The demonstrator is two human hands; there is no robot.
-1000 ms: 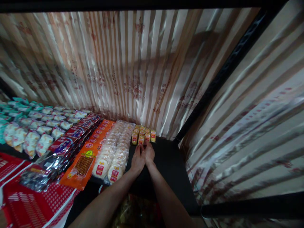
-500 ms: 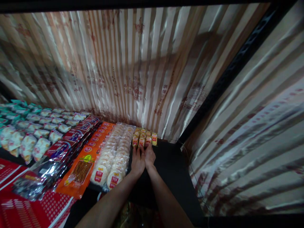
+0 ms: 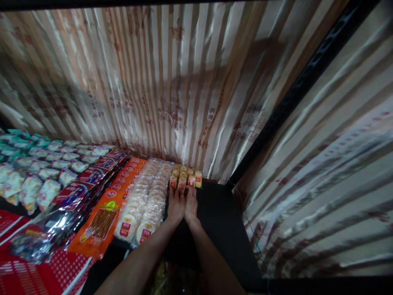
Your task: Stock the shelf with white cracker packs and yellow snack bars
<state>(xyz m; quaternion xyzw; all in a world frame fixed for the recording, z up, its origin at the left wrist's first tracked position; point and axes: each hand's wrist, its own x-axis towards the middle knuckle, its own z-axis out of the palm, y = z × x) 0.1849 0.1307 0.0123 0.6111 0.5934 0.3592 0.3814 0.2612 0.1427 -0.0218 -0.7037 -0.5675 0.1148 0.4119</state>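
Observation:
Small yellow snack packs (image 3: pixel 182 181) with red-and-white labels stand in short rows at the back of the black shelf (image 3: pixel 217 221). My left hand (image 3: pixel 176 207) is right in front of them, fingers stretched forward with the tips at the front packs on the left. Beside it, almost touching, my right hand (image 3: pixel 190 203) reaches to the front packs further right, its fingers also extended. Neither hand is wrapped around a pack. Just left of my hands lie two overlapping rows of clear-wrapped round white crackers (image 3: pixel 147 213) with red labels.
Further left are orange bags of stick snacks (image 3: pixel 107 217), dark red-and-silver bags (image 3: pixel 72 196), white snack bags (image 3: pixel 49 192) and green bags (image 3: pixel 18 141). A striped wrinkled sheet (image 3: pixel 184 82) hangs behind. A black post (image 3: pixel 285 98) rises at the back right corner.
My right hand has drawn slightly back and left, closer to my left hand. The packs stay in their rows; the view has shifted slightly.

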